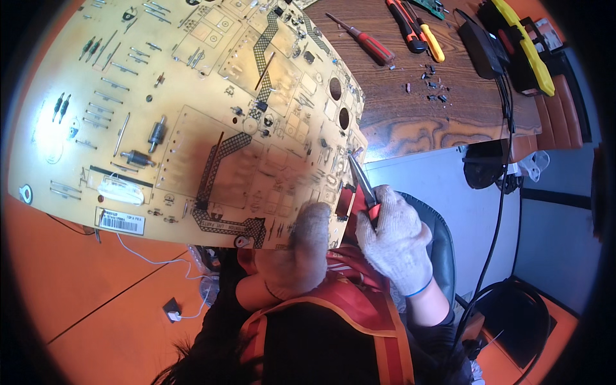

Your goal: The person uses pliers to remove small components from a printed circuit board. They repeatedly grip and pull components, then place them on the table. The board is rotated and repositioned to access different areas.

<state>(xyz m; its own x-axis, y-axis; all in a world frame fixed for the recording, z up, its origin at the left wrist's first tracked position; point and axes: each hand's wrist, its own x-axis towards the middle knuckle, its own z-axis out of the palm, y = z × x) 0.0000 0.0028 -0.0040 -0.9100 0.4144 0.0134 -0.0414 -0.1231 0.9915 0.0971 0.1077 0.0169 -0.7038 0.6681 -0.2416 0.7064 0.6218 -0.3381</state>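
A large yellowish circuit board (192, 154) with small components and dark printed tracks leans up before me, covering much of the left and middle of the head view. My left hand (298, 250), in a pale knitted glove, grips its lower edge near the right corner, with the thumb over the face and the other fingers hidden. My right hand (398, 247), gloved alike, is closed round the red handles of a pair of pliers (360, 179). The jaws point up at the board's right edge; whether they hold a component I cannot tell.
On the wooden table (443, 125) lie a red-handled screwdriver (369, 45), a red-and-black tool (407, 29), a yellow-handled tool (432, 43) and loose components (433, 83). A black adapter (481, 51) and its cables hang by the right edge. A dark chair (439, 231) stands behind my right hand.
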